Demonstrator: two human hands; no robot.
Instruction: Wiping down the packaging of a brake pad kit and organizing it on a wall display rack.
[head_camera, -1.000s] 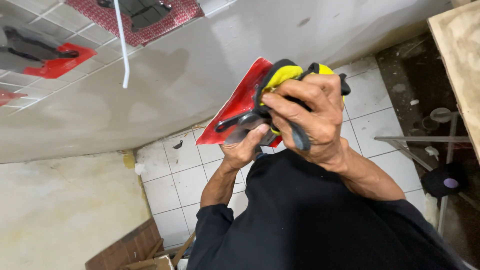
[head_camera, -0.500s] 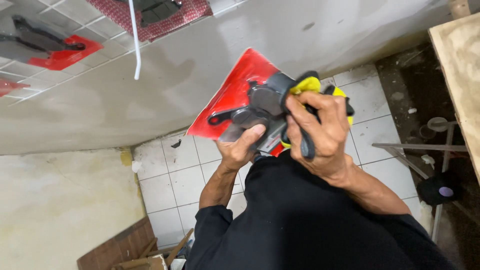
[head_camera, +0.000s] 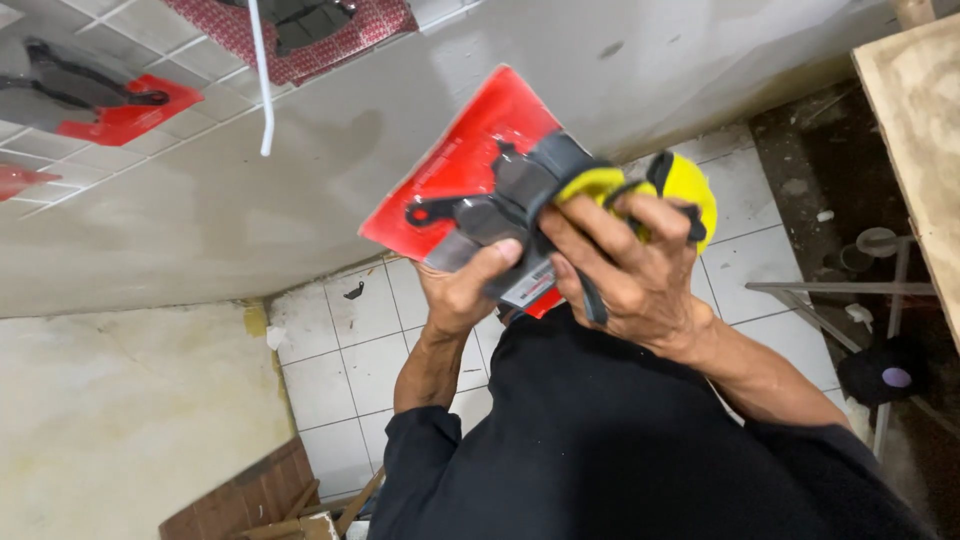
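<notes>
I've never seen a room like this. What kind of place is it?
Probably a small workshop or repair shop. More red packs of parts lie on the grey counter, the white tiled floor is grimy, and wooden boards stand nearby.

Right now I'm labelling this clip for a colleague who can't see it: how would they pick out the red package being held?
Start at the long grey counter crossing the view, then drop to the two hands in front of it. The left hand grips the red blister pack from below, while the right hand holds a yellow and black tool against it. Unlike the similar red pack lying on the counter, this one is lifted and tilted.
</notes>
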